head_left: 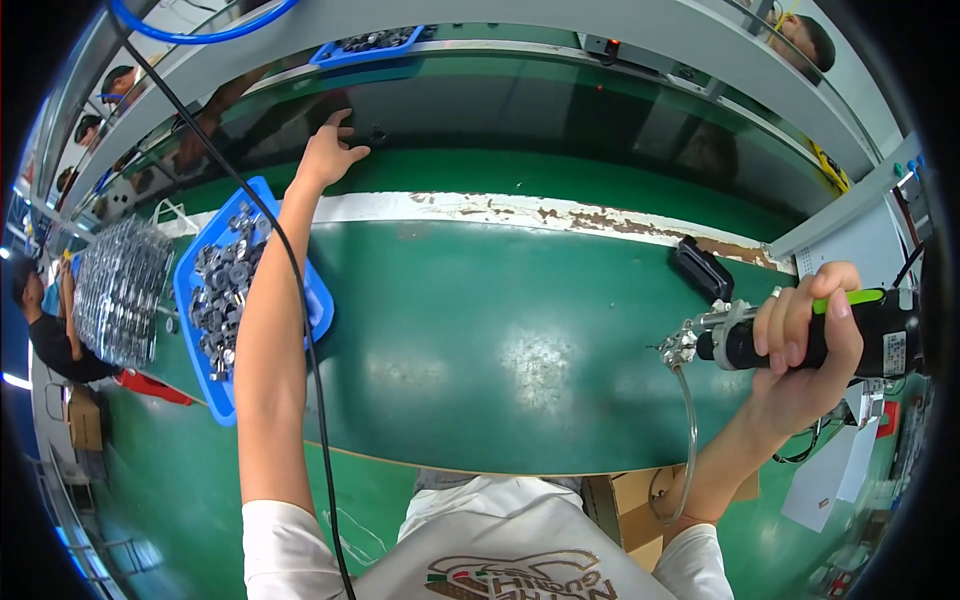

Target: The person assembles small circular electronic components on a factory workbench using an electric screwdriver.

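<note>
My left hand [328,152] is stretched far forward over the conveyor belt [520,110], its fingers spread next to a small dark round part [377,133] lying on the belt. Whether the fingertips touch that part I cannot tell. My right hand [805,340] grips a black power screwdriver [790,335] with a green trigger, held level above the right side of the green bench [520,350]. Its metal tip points left and a clear tube hangs from it.
A blue tray [198,290] full of several small dark metal parts sits at the left under my forearm. A second blue tray [375,45] rides the belt farther back. A black box [703,268] lies near the screwdriver. A black cable crosses my left arm. Other people work at the left.
</note>
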Demonstrator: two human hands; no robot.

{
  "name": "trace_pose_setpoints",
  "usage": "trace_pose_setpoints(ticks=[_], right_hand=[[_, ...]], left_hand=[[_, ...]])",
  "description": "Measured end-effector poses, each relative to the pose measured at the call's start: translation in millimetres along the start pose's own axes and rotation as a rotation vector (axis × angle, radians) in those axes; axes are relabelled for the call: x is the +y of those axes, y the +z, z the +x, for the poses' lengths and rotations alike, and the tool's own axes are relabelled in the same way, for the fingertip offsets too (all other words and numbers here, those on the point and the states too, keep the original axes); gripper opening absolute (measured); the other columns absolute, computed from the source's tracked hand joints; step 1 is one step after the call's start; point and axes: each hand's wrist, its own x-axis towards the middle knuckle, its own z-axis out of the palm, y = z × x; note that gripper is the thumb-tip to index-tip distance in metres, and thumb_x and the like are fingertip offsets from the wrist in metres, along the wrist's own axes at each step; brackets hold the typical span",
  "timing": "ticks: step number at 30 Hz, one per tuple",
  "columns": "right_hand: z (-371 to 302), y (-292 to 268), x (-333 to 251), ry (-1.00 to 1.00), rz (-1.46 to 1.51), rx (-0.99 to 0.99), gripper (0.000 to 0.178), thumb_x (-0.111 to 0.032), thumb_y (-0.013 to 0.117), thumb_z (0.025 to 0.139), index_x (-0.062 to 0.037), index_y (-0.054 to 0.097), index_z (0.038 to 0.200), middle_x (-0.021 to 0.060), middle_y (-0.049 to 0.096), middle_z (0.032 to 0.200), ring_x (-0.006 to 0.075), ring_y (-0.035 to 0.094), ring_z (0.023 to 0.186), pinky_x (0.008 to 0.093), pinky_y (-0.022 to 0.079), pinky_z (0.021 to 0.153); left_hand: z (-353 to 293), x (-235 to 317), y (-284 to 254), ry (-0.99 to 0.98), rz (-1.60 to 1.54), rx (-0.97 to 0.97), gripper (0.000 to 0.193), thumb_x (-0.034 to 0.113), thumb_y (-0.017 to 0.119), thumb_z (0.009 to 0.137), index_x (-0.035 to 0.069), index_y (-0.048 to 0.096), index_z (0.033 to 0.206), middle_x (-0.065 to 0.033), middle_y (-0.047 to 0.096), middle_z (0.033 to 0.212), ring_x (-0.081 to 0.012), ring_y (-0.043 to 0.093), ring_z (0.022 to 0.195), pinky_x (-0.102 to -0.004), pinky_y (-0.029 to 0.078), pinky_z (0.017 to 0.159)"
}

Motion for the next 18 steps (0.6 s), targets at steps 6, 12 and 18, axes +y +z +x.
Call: trace_pose_setpoints(ticks=[6,12,18], right_hand=[[3.3,9.9,-0.3,-0.018,-0.039,-0.026,0.021,-0.020,0.045,0.102,-0.0006,0.050,0.098,-0.0017,0.041,0.054,0.0080,0.035,0.041,0.0254,0.036,0.043],[11.8,23.5,-1.1,0.026,-0.055,-0.001,0.022,-0.022,0.045,0.103,-0.0011,0.049,0.098,-0.0017,0.040,0.053,0.0086,0.035,0.041,0.0259,0.037,0.045],[30.7,37.4,-6.1,0.048,-0.148,-0.119,0.023,-0.027,0.048,0.103,-0.0057,0.047,0.094,0.0050,0.049,0.070,0.0115,0.045,0.054,0.0286,0.044,0.058]], left_hand=[[22.3,5.0,36.7,-0.020,-0.044,0.002,0.083,0.017,0.086,0.077,0.007,0.049,0.150,-0.0138,0.074,0.119,-0.0240,0.071,0.091,-0.0364,0.057,0.089],[3.4,52.9,39.5,0.132,-0.083,0.038,0.077,0.020,0.086,0.077,0.008,0.054,0.146,-0.0109,0.077,0.102,-0.0230,0.072,0.088,-0.0362,0.057,0.086],[-71.4,147.8,54.1,0.385,-0.311,-0.080,0.075,0.020,0.087,0.076,0.008,0.056,0.143,-0.0086,0.076,0.098,-0.0204,0.068,0.091,-0.0361,0.053,0.089]])
